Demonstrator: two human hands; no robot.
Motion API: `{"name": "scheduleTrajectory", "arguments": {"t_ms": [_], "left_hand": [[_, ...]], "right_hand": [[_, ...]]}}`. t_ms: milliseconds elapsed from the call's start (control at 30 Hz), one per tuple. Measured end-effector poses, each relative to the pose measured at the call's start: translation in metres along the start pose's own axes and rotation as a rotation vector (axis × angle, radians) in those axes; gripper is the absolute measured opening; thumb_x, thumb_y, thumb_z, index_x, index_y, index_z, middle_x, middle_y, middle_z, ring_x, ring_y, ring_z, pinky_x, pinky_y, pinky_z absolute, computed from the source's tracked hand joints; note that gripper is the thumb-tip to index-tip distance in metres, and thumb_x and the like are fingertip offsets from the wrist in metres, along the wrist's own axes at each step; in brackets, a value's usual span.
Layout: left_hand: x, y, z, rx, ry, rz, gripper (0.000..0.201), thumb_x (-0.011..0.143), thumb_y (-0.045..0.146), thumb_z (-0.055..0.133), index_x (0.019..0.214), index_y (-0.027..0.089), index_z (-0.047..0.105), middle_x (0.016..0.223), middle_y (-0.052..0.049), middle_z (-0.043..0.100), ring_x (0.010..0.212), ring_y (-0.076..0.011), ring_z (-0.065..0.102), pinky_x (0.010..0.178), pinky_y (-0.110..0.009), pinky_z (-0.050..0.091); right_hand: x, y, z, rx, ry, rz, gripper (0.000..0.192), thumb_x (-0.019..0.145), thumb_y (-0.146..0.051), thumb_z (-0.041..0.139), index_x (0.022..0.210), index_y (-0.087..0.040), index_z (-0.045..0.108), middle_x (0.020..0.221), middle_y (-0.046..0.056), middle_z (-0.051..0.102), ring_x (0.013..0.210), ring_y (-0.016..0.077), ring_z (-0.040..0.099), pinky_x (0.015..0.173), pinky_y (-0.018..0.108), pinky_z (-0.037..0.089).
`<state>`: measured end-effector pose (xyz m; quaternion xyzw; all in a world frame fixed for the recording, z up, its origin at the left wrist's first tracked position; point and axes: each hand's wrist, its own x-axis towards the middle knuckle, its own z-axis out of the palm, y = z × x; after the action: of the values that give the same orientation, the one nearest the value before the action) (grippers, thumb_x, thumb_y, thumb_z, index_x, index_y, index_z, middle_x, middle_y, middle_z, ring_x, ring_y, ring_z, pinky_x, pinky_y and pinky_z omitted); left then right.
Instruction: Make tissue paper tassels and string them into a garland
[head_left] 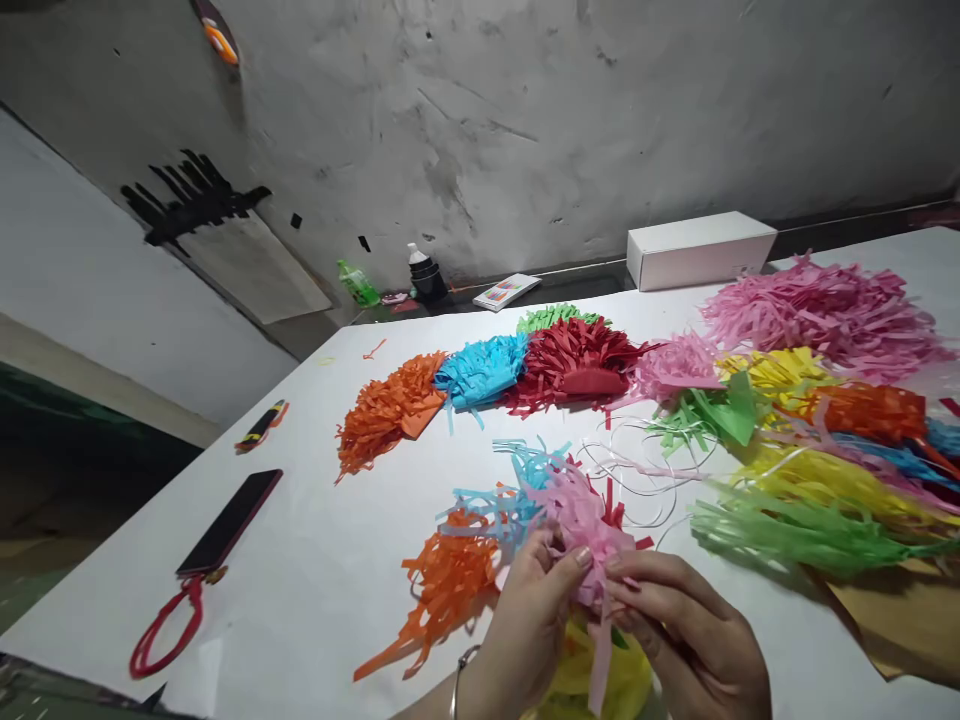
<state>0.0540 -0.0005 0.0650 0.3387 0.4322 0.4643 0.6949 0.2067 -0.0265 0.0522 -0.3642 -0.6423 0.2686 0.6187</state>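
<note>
Yellow fringed paper (pixel 630 680) spreads just below the pink bunch (pixel 574 500), partly hidden by the person's hands; whether the two are joined cannot be told. Thumb and fingers of the left hand (pixel 529 625) pinch the pink bunch on its left side, a metal bracelet (pixel 461 665) on that wrist. Pressed together on its lower right edge are the thumb and fingertips of the right hand (pixel 694 630). Light-blue strips (pixel 517 510) and orange strips (pixel 450 575) fan out to the pink bunch's left, over the white tabletop (pixel 315 600).

Beyond the pink bunch runs a row of fringed orange (pixel 390 405), blue (pixel 484 370) and dark red (pixel 581 360) clusters. Farther behind it, by the wall, lies a flat white packet (pixel 504 292) with multicoloured print too small to read. Behind and right of it, a white box (pixel 679 260) bears a tiny mark near its lower right corner, illegible. A green bottle (pixel 358 285) far behind and left shows a label, also unreadable. Well left of the pink bunch rests a dark phone (pixel 231 522) with a red strap (pixel 195 595).
</note>
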Motion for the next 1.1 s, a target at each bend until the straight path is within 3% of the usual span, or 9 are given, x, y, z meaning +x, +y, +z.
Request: {"name": "scheduleTrajectory", "arguments": {"t_ms": [67, 167, 233, 300, 367, 500, 633, 767, 1100], "left_hand": [[-0.002, -0.003, -0.007, 0.084, 0.134, 0.136, 0.043, 0.082, 0.041, 0.076, 0.115, 0.022, 0.057, 0.103, -0.007, 0.068, 0.09, -0.0216, 0.069, 0.078, -0.032, 0.056], [-0.007, -0.002, -0.017, 0.392, 0.327, 0.499, 0.056, 0.085, 0.037, 0.073, 0.135, 0.03, 0.049, 0.143, -0.01, 0.051, 0.134, -0.0282, 0.048, 0.109, -0.043, 0.041], [-0.01, 0.001, -0.019, 0.629, 0.214, 0.597, 0.051, 0.085, 0.036, 0.073, 0.133, 0.03, 0.055, 0.146, -0.011, 0.048, 0.139, -0.0315, 0.04, 0.116, -0.048, 0.032], [-0.011, 0.003, -0.015, 0.735, -0.07, 0.513, 0.031, 0.088, 0.038, 0.069, 0.117, 0.027, 0.068, 0.126, -0.012, 0.063, 0.12, -0.0318, 0.056, 0.11, -0.049, 0.038], [-0.009, 0.002, -0.011, 0.66, -0.229, 0.371, 0.026, 0.094, 0.045, 0.06, 0.096, 0.023, 0.074, 0.098, -0.01, 0.07, 0.09, -0.0259, 0.065, 0.092, -0.043, 0.049], [-0.004, -0.005, -0.007, 0.26, -0.101, 0.128, 0.035, 0.088, 0.053, 0.067, 0.083, 0.018, 0.072, 0.072, -0.004, 0.063, 0.064, -0.0153, 0.057, 0.062, -0.027, 0.047], [-0.002, -0.008, -0.006, -0.068, -0.106, -0.074, 0.031, 0.08, 0.044, 0.08, 0.09, 0.017, 0.068, 0.065, 0.001, 0.06, 0.058, -0.0097, 0.053, 0.057, -0.02, 0.043], [-0.003, -0.01, -0.004, -0.188, -0.111, -0.088, 0.03, 0.079, 0.038, 0.082, 0.089, 0.016, 0.065, 0.065, 0.001, 0.061, 0.058, -0.0078, 0.054, 0.058, -0.018, 0.044], [-0.006, -0.011, -0.006, -0.098, -0.08, -0.02, 0.031, 0.081, 0.042, 0.08, 0.089, 0.016, 0.066, 0.066, 0.001, 0.061, 0.058, -0.0086, 0.056, 0.058, -0.019, 0.045]], "right_hand": [[0.002, 0.001, -0.001, -0.007, 0.086, 0.104, 0.021, 0.087, -0.015, 0.068, 0.098, -0.03, 0.078, 0.096, 0.006, 0.076, 0.087, 0.0198, 0.074, 0.075, 0.026, 0.062], [0.004, 0.0, 0.003, 0.104, 0.181, 0.315, 0.013, 0.088, -0.021, 0.068, 0.086, -0.028, 0.079, 0.095, 0.006, 0.074, 0.065, 0.0152, 0.07, 0.056, 0.022, 0.06], [0.004, 0.0, 0.007, 0.236, 0.159, 0.396, 0.011, 0.087, -0.024, 0.069, 0.083, -0.026, 0.079, 0.094, 0.006, 0.073, 0.05, 0.0113, 0.063, 0.045, 0.021, 0.055], [0.003, -0.001, 0.01, 0.306, 0.142, 0.431, 0.01, 0.086, -0.027, 0.071, 0.081, -0.025, 0.079, 0.091, 0.006, 0.073, 0.049, 0.0114, 0.062, 0.042, 0.021, 0.053], [0.0, -0.001, 0.009, 0.247, 0.149, 0.435, 0.011, 0.087, -0.029, 0.07, 0.08, -0.024, 0.078, 0.094, 0.007, 0.073, 0.055, 0.0134, 0.066, 0.044, 0.021, 0.054], [-0.007, -0.001, -0.002, -0.1, 0.197, 0.396, 0.014, 0.088, -0.033, 0.067, 0.084, -0.024, 0.078, 0.085, 0.006, 0.075, 0.065, 0.0177, 0.071, 0.054, 0.021, 0.058], [-0.011, -0.002, -0.009, -0.252, 0.046, 0.252, 0.014, 0.087, -0.026, 0.067, 0.092, -0.025, 0.079, 0.081, 0.003, 0.078, 0.068, 0.0188, 0.075, 0.063, 0.019, 0.06], [-0.011, -0.004, -0.007, -0.284, -0.006, 0.195, 0.014, 0.088, -0.024, 0.066, 0.094, -0.023, 0.079, 0.081, 0.004, 0.079, 0.066, 0.0177, 0.076, 0.064, 0.017, 0.059], [-0.01, -0.009, -0.008, -0.214, -0.018, 0.336, 0.015, 0.089, -0.03, 0.065, 0.089, -0.024, 0.079, 0.077, 0.003, 0.077, 0.058, 0.0162, 0.072, 0.056, 0.017, 0.057]]}}
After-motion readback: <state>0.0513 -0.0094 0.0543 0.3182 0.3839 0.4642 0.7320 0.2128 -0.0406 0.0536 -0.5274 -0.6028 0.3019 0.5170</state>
